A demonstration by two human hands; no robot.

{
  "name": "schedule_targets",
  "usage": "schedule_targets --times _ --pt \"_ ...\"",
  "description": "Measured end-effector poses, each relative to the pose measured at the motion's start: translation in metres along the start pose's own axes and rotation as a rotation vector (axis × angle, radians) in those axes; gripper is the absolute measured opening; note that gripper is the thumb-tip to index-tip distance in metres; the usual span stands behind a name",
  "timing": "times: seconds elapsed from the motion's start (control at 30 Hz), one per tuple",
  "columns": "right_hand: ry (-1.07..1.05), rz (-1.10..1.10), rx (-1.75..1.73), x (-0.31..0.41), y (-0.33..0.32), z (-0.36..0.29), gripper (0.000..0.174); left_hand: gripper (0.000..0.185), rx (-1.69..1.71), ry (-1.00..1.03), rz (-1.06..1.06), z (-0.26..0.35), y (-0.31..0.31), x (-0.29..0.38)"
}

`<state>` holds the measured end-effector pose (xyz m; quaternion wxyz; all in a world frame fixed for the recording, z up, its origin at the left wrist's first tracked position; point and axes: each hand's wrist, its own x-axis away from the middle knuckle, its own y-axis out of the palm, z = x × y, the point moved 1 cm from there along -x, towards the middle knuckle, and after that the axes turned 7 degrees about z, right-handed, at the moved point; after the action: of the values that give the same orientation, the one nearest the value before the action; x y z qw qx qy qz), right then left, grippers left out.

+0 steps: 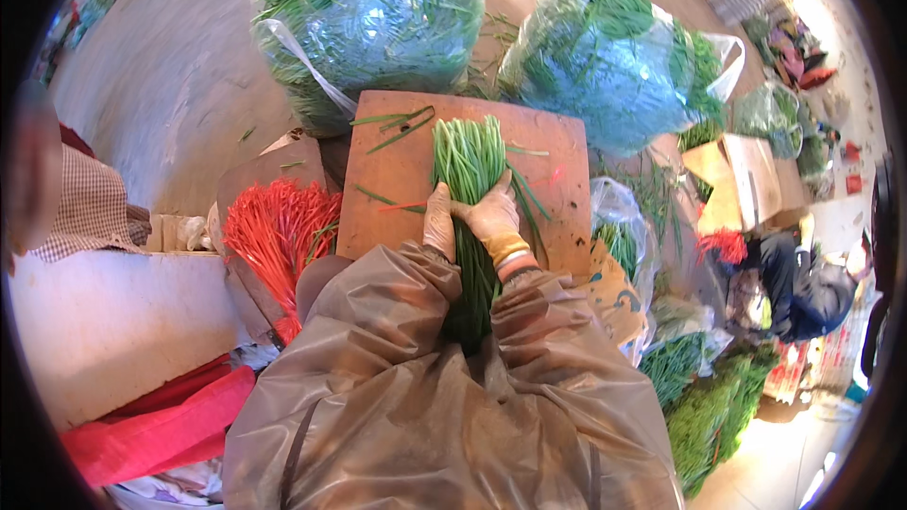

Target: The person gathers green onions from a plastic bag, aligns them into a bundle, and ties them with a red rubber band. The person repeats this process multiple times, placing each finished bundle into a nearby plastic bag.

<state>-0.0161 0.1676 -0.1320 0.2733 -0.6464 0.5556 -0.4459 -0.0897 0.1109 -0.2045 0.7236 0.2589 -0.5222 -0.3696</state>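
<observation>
Both my hands, in thin gloves, are closed around a thick bunch of green garlic chives [469,156] above a reddish-brown wooden board [382,227]. My left hand [439,221] presses the bunch's left side, and my right hand [494,214] wraps its right side, the thumbs near each other. The pale cut ends point away from me; the dark leaves run down toward my lap, partly hidden between the brown sleeves. Loose green leaves [404,129] and a thin red tie [402,207] lie on the board. A fan of red ties [280,241] sits left of it.
Two large clear plastic bags of greens [382,35] [602,49] stand beyond the board. A smaller bag of greens [620,234] and a cardboard box [744,170] are on the right, with green bundles [716,418] lower down. Another person [808,290] sits at far right.
</observation>
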Motion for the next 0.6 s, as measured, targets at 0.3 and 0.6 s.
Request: schedule_targets --times 0.3,0.6 --pt "0.069 0.193 0.117 0.006 0.024 -0.016 0.128 0.05 -0.929 0.394 0.074 0.015 -0.067 -0.02" --pt "0.121 0.062 0.145 0.009 0.005 -0.02 0.131 0.03 -1.846 0.471 -0.098 0.181 -0.01 0.007"
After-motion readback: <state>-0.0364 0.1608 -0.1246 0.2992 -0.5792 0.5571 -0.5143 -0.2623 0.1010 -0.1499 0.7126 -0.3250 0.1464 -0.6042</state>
